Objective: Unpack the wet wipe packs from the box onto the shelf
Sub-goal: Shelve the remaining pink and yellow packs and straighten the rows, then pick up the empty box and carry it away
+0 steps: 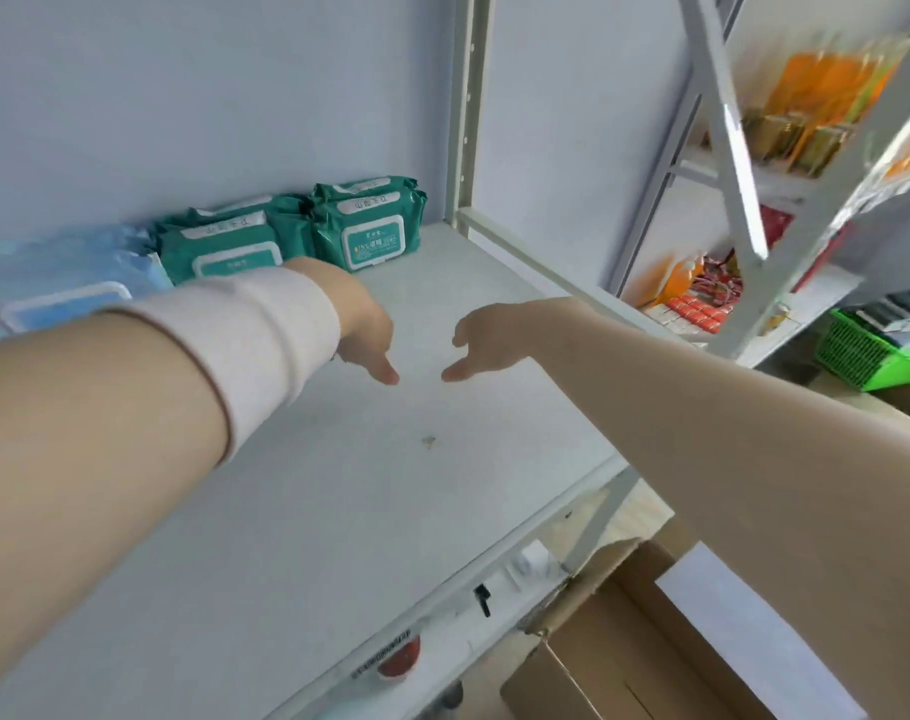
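Green wet wipe packs [369, 226] stand stacked at the back of the white shelf [338, 485], with more green packs [219, 246] to their left and blue packs [63, 288] further left. My left hand [364, 330], wrist wrapped in a white band, and my right hand [484, 340] hover over the shelf in front of the packs, thumbs pointing toward each other. Both hands hold nothing. The open cardboard box [624, 646] sits on the floor at the lower right.
A shelf upright [465, 111] stands behind the packs on the right. Another rack [743, 148] at the right carries orange and red goods. A green basket [868, 350] sits on the floor. Small items lie on the lower shelf [432, 641].
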`<act>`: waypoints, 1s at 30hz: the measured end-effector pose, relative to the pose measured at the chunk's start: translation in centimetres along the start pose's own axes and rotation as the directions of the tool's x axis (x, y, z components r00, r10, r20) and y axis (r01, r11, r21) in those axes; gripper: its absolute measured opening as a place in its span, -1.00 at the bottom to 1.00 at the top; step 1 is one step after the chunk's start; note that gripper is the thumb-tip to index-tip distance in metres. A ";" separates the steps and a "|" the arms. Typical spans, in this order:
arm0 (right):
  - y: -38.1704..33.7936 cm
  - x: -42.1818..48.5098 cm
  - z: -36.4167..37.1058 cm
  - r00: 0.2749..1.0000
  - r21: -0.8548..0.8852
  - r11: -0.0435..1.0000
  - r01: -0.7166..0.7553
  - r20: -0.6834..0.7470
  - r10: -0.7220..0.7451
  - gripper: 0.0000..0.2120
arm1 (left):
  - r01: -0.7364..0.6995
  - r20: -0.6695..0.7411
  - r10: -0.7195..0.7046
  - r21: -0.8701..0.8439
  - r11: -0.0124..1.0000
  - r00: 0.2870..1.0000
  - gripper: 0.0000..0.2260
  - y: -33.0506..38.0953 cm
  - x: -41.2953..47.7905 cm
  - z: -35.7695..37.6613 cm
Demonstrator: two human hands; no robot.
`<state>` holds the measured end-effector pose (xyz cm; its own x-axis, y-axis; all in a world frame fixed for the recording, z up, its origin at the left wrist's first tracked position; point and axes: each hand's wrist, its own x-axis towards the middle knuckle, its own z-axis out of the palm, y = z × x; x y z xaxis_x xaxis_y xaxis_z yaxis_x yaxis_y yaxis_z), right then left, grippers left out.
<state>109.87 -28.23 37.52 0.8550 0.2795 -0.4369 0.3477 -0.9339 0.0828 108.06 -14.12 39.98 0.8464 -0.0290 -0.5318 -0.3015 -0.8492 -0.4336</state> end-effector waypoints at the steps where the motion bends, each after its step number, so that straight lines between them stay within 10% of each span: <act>1: -0.1 -1.9 0.7 1.000 -0.002 1.000 -0.009 0.005 0.009 -0.35 | -0.025 -0.011 0.025 0.005 1.000 1.000 -0.43 1.0 -1.0 0.2; 14: 12.0 -24.3 9.5 0.974 0.013 0.975 -0.222 0.051 0.221 -0.38 | -0.232 -0.198 0.258 0.146 0.962 0.946 -0.42 19.0 -11.1 -5.9; 30: 28.7 -38.3 37.2 0.738 0.270 0.730 -0.628 0.504 0.449 -0.42 | -0.514 0.026 0.524 0.248 0.821 0.851 -0.43 46.0 -6.4 -2.4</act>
<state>72.83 -74.04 23.32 0.5931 -0.3250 -0.7366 -0.3871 -0.9173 0.0931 89.86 -54.26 25.16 0.5508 -0.4563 -0.6989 -0.7913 -0.5518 -0.2634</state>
